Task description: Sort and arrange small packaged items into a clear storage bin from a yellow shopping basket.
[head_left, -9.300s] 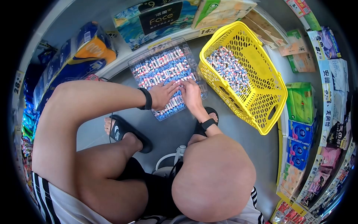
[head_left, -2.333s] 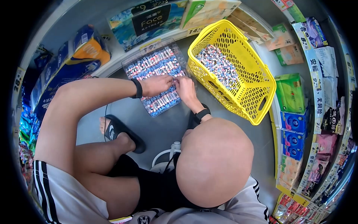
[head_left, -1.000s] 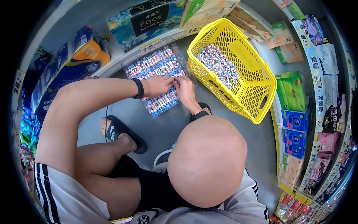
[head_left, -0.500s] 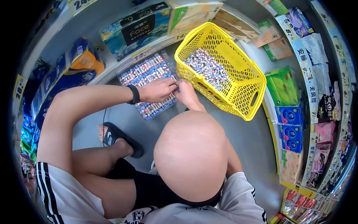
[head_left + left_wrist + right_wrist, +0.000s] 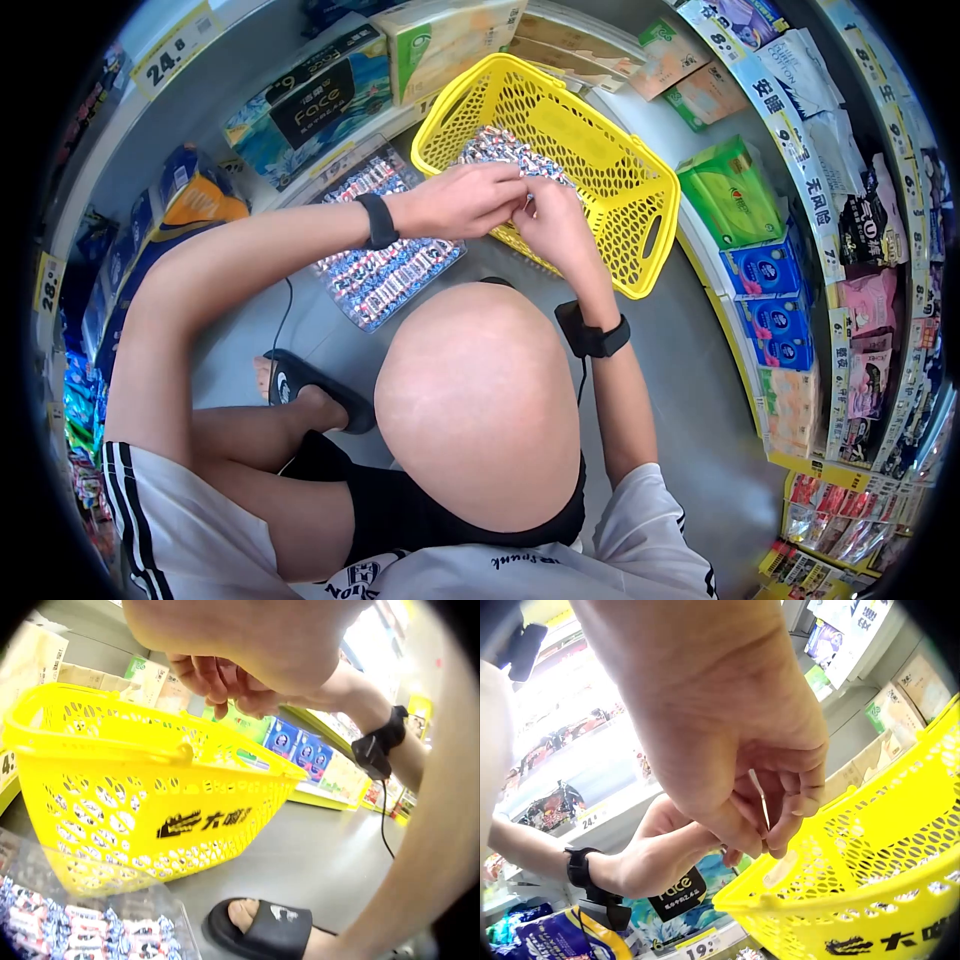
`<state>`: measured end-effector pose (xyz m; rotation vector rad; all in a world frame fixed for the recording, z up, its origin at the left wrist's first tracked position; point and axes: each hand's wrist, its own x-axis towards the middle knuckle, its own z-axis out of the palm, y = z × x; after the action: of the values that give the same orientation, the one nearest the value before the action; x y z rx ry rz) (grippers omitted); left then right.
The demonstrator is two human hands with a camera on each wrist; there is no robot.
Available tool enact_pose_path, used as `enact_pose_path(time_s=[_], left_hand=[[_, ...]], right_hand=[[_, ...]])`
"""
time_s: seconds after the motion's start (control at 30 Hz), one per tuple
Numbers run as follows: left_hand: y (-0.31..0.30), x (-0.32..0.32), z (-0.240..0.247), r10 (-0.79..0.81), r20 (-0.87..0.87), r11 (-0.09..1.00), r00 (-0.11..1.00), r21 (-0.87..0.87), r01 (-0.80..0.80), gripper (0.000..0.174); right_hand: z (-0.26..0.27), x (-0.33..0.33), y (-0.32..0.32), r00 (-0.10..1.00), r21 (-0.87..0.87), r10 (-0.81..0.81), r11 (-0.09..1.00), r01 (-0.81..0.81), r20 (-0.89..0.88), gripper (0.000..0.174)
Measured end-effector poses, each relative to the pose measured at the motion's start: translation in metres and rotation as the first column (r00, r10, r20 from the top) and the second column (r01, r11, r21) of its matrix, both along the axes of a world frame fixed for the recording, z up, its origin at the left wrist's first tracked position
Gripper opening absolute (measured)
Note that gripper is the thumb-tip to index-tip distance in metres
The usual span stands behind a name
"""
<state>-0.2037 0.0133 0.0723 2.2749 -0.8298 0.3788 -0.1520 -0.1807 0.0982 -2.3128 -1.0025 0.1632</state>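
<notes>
My left hand (image 5: 465, 198) and right hand (image 5: 560, 222) meet fingertip to fingertip over the near side of the yellow basket (image 5: 655, 175). In the right wrist view, the thumb and fingers of my right hand (image 5: 727, 735) come together at the tips, and my left hand (image 5: 660, 859) reaches in from behind. I cannot tell whether anything small is between the fingertips. Below left, the clear plastic tray (image 5: 161, 896) on the floor holds rows of wrapped candies (image 5: 390, 285) in blue, white and red. More wrapped candies (image 5: 500, 150) lie loose in the basket, partly hidden by my hands.
A bare knee (image 5: 480, 400) rises in front of the tray. Shelves curve around: tissue box (image 5: 320, 95) at the back, blue tissue packs (image 5: 770, 335) and a green pack (image 5: 730, 195) at right, blue-and-orange packs (image 5: 180, 205) at left. A black slide sandal (image 5: 310, 390) stands on the floor.
Both hands have worked over the candy tray, then lifted off it and moved right, together, over the basket's near side. The head view has turned, so tray and basket shift left.
</notes>
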Motion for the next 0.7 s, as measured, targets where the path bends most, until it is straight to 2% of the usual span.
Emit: enact_pose_path(time_s=[0.03, 0.07, 0.13, 0.2, 0.27, 0.4, 0.43, 0.5, 0.53, 0.6, 0.67, 0.7], left_hand=[[-0.002, 0.01, 0.003, 0.009, -0.039, 1.0, 0.999, -0.002, -0.009, 0.014], [-0.003, 0.022, 0.004, -0.005, -0.02, 1.0, 1.0, -0.007, 0.005, 0.012], [-0.001, 0.047, 0.009, -0.028, -0.071, 0.997, 0.997, 0.071, 0.033, 0.013], [0.0, 0.071, 0.011, -0.04, -0.165, 0.994, 0.985, 0.097, 0.057, 0.016], [-0.001, 0.097, 0.008, -0.063, -0.293, 0.976, 0.954, 0.18, 0.12, 0.019], [-0.005, 0.13, -0.016, -0.126, -0.286, 0.961, 0.95, 0.201, 0.188, 0.022], [-0.008, 0.134, -0.016, -0.077, -0.346, 0.946, 0.935, 0.272, 0.178, 0.022], [-0.015, 0.137, -0.01, 0.021, -0.435, 0.911, 0.9, 0.379, 0.162, 0.024], [-0.018, 0.142, -0.014, 0.017, -0.438, 0.911, 0.899, 0.377, 0.167, 0.024], [-0.023, 0.154, -0.023, 0.109, -0.503, 0.846, 0.857, 0.5, 0.185, 0.025], [-0.026, 0.172, -0.039, 0.091, -0.531, 0.816, 0.843, 0.524, 0.242, 0.025], [-0.028, 0.178, -0.048, 0.098, -0.552, 0.821, 0.828, 0.516, 0.247, 0.025]], right_hand=[[0.002, 0.007, -0.002, 0.996, -0.003, -0.044, 0.999, 0.044, 0.072, 0.015], [0.002, 0.015, -0.002, 0.996, -0.005, -0.048, 0.999, 0.049, 0.07, 0.015], [0.001, 0.038, -0.002, 0.988, -0.082, -0.075, 0.993, 0.086, 0.135, 0.017], [-0.003, 0.059, -0.001, 0.988, -0.117, -0.086, 0.988, 0.101, 0.125, 0.02], [-0.008, 0.08, -0.001, 0.993, -0.236, -0.098, 0.965, 0.112, 0.07, 0.021], [-0.029, 0.111, -0.003, 0.992, -0.343, -0.123, 0.932, 0.117, 0.004, 0.026], [-0.029, 0.117, -0.002, 0.99, -0.429, -0.128, 0.898, 0.093, -0.055, 0.03], [-0.037, 0.128, 0.001, 0.991, -0.461, -0.122, 0.883, 0.084, -0.052, 0.03], [-0.042, 0.135, 0.002, 0.992, -0.489, -0.114, 0.869, 0.075, -0.05, 0.031], [-0.053, 0.151, 0.006, 0.991, -0.541, -0.1, 0.84, 0.037, -0.088, 0.036], [-0.075, 0.169, 0.005, 0.974, -0.602, -0.078, 0.796, -0.067, -0.212, 0.041], [-0.082, 0.174, 0.003, 0.973, -0.604, -0.082, 0.795, -0.065, -0.214, 0.041]])
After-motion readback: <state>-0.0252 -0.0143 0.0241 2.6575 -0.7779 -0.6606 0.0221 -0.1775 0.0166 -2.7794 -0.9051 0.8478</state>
